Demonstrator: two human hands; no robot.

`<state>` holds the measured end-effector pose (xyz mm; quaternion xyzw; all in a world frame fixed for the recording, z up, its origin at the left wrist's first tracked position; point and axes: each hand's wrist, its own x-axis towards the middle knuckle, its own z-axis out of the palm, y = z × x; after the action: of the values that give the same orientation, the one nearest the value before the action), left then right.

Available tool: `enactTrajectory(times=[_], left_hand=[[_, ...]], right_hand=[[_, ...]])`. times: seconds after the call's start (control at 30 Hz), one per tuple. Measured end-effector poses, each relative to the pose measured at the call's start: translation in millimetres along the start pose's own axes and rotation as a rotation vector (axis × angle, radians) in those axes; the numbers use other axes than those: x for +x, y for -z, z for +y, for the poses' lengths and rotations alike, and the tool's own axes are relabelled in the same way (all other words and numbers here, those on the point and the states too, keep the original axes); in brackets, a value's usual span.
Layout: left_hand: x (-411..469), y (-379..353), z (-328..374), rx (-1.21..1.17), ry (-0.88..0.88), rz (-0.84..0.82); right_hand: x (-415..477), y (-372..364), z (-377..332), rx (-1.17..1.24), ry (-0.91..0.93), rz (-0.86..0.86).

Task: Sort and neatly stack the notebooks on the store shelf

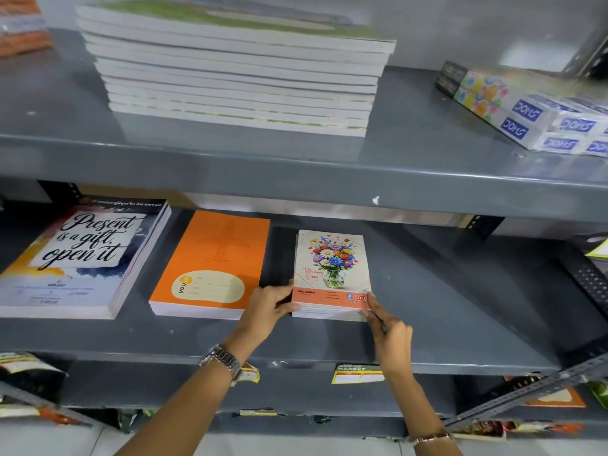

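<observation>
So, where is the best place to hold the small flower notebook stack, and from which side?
Probably by its two near corners, from the front. The flower notebook stack lies flat with its short edge toward the shelf lip, and the upper shelf overhangs it. The left hand and right hand already sit there.

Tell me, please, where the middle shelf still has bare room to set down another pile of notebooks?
The widest bare patch lies right of the floral notebook stack, reaching to the perforated upright. A bare strip also runs along the shelf's front edge. The left half is crowded: the quote notebooks and orange notebooks sit close, leaving only narrow gaps. Both the left hand and right hand grip the floral stack.
</observation>
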<state>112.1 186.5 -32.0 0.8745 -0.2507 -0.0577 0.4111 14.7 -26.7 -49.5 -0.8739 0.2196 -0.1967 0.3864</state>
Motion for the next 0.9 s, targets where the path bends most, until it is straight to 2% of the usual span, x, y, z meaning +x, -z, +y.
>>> enactTrajectory(times=[0.13, 0.47, 0.63, 0.73, 0.8, 0.9], left_hand=[[-4.9, -0.8, 4.6, 0.186, 0.064, -0.076], [-10.9, -14.8, 17.4, 0.508, 0.182, -0.056], [-11.6, -16.8, 16.1, 0.559, 0.185, -0.069], [-15.6, -16.0, 19.7, 0.481, 0.172, -0.038], [-24.5, -15.3, 22.0, 0.514, 0.121, 0.007], [-45.2, -4.8, 25.0, 0.388, -0.125, 0.318]], right_hand=[[2.2, 0.9, 5.1, 0.055, -0.014, -0.026], [-3.7, 2.6, 0.3, 0.06, 0.019, -0.003], [-3.7, 1.1, -1.0, 0.015, 0.068, 0.024], [-4.0, 4.9, -1.6, 0.075, 0.026, -0.047], [-12.6, 8.7, -4.8, 0.098, 0.079, -0.041], [-32.5, 17.0, -19.8, 0.066, 0.19, 0.147]])
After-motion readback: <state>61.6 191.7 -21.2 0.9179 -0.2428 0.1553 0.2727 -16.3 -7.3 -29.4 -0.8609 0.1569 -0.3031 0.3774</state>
